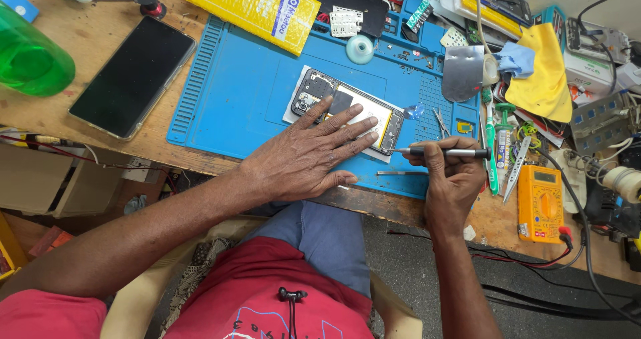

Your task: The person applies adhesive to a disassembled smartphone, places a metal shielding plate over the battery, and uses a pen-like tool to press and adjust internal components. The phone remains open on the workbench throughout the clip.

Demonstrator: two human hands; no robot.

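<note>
- Here, the left hand (304,155) lay flat, palm down, on the blue mat (227,99), its forearm running back and leftward toward the body.
- Its fingers (347,122) were spread wide and straight, holding nothing; they pressed on the opened phone (320,89), whose back was off and whose inner parts showed.
- The phone sat tilted on a white sheet (291,109), with its camera end beyond the index fingertip and its far end just under the middle and ring fingertips.
- The left thumb (340,177) pointed rightward along the mat's near edge, clear of the phone.
- The right hand (451,172) came up from below, wrist bent slightly, knuckles toward the camera.
- Its fingers were curled narrowly around a screwdriver (444,153), pinching the dark handle between thumb and forefinger.
- The screwdriver lay nearly level, and its thin tip reached leftward to the phone's right end, just beside the left hand's little fingertip; whether the tip touched a screw could not be told.
- Below the right thumb, a small metal strip (394,173) rested on the mat.
- Just beyond the right fingers, tweezers (441,121) lay on the mat's ribbed part.
- To the right of the right knuckles stood a green toothbrush (491,152) and, farther out, an orange multimeter (539,202).
- Well left of the left fingers, a second phone (133,75) lay screen up on the wooden bench (87,39).
- Far beyond the left fingertips sat a yellow packet (250,2).
</note>
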